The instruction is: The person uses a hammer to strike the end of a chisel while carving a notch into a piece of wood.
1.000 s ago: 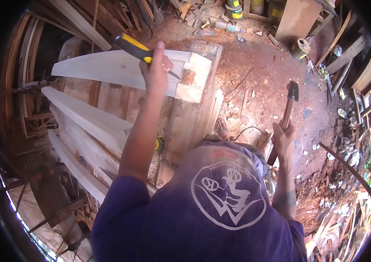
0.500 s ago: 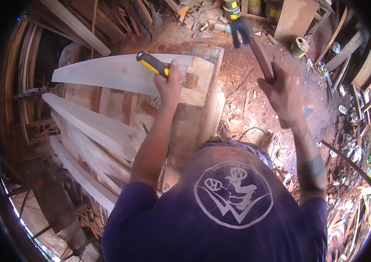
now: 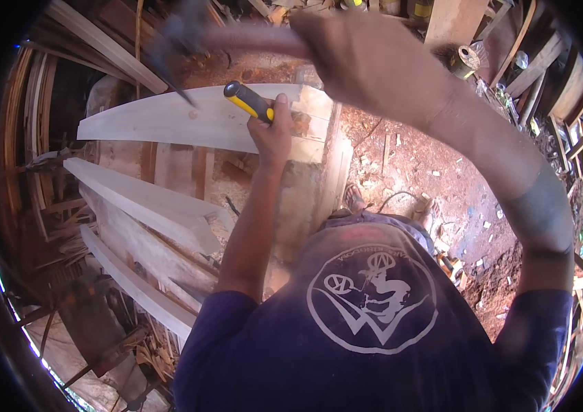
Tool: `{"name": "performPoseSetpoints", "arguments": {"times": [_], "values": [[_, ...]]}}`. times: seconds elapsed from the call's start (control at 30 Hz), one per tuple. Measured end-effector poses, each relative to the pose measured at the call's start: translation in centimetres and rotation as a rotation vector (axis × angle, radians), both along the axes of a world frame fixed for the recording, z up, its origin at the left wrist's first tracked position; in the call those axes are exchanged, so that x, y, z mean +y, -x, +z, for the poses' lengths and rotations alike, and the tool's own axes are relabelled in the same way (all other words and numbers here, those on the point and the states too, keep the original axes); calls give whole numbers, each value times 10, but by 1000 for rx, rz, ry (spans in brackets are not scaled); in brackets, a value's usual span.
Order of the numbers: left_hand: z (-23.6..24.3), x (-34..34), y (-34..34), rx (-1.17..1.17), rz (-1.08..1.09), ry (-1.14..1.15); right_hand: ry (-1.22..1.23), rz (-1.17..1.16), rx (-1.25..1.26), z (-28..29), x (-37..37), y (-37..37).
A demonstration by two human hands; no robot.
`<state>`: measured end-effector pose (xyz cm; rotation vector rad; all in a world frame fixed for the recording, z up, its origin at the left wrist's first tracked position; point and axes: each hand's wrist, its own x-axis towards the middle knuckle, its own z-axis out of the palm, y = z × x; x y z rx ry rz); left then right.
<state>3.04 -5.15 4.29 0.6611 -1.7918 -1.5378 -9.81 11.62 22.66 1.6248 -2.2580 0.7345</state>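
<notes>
My left hand (image 3: 275, 139) is closed around a chisel (image 3: 249, 102) with a black and yellow handle. Its handle tilts up and to the left; the blade is hidden by the hand. Beneath lies a long pale board (image 3: 161, 113) with a curved edge, and the hand is over its squared right end, beside a brownish patch (image 3: 300, 123). Raised high above the board, my right hand (image 3: 380, 72) grips the wooden handle of a claw hammer (image 3: 257, 40). The hammer's dark head is at the upper left, smeared by motion.
The board rests on a wooden bench (image 3: 295, 199). Two more pale shaped pieces, a middle one (image 3: 147, 199) and a nearer one (image 3: 133, 285), lie to the left. Planks (image 3: 102, 44) lean at the far left. A tin can (image 3: 466, 60) and wood scraps litter the reddish floor.
My right hand has swung the hammer leftward and up, from over the floor at right to above the board. The left hand and chisel stay nearly in place.
</notes>
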Motion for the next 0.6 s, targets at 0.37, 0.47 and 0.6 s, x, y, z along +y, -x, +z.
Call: {"name": "performPoseSetpoints", "arguments": {"times": [0.37, 0.47, 0.6], "values": [[-17, -9, -4, 82, 6, -76, 192, 43, 190, 14, -23, -5], [-14, -10, -7, 104, -38, -136, -404, 98, -54, 7, 5, -24], [-14, 1, -7, 40, -8, -9, -125, 86, 69, 22, 10, -9]]}}
